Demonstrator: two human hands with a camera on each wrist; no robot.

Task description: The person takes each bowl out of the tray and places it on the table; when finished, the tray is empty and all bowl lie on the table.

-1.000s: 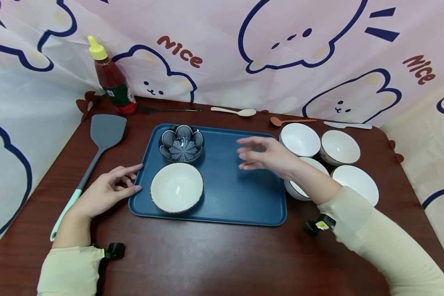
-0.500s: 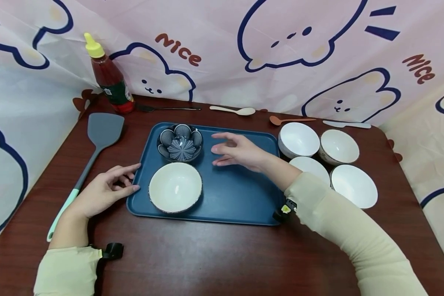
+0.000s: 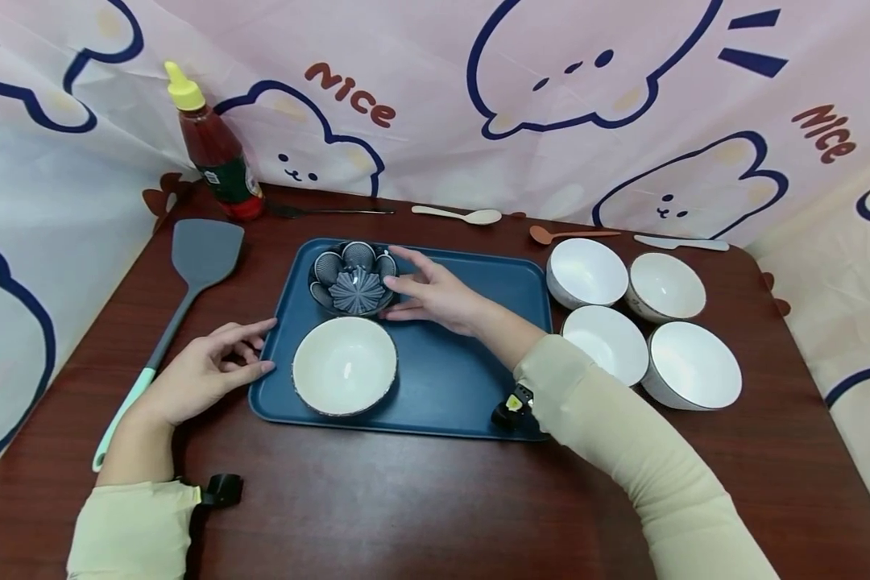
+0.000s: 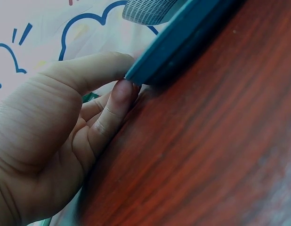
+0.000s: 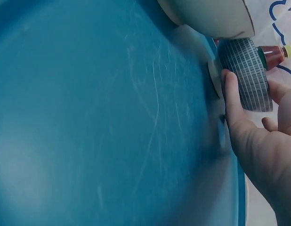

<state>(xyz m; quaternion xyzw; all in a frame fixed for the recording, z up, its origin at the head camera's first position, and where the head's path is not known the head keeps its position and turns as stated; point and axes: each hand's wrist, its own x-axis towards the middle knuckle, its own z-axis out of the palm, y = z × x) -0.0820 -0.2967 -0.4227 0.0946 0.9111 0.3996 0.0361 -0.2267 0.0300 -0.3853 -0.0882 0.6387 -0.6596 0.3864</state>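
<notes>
Right hand reaching onto blue tray, fingers spread fairly wide, fingertips touching side wall of dark patterned bowl; not closed round it yet. Patterned bowl sitting at tray's far left corner, just behind cream bowl, near but apart from it.

Left hand lying on worktop, fingers loosely bent, holding nothing, fingertips pressing tray's left edge, steadying it.

Judging grip: best getting thumb on near wall and fingers over far rim before lifting; scalloped rim likely slippery, so pinching low on wall. Lifting straight up to avoid clipping cream bowl. Keeping left hand on tray edge so tray is not sliding.

Counting:
- bowls on tray: two (one patterned, one cream)
- white bowls right of tray: four, clustered, some touching
- spoons at back: pale spoon, brown spoon
- dark utensil at back: one, type unclear
- pale flat utensil, far right: one
- grey spatula: one
- sauce bottle: one
</notes>
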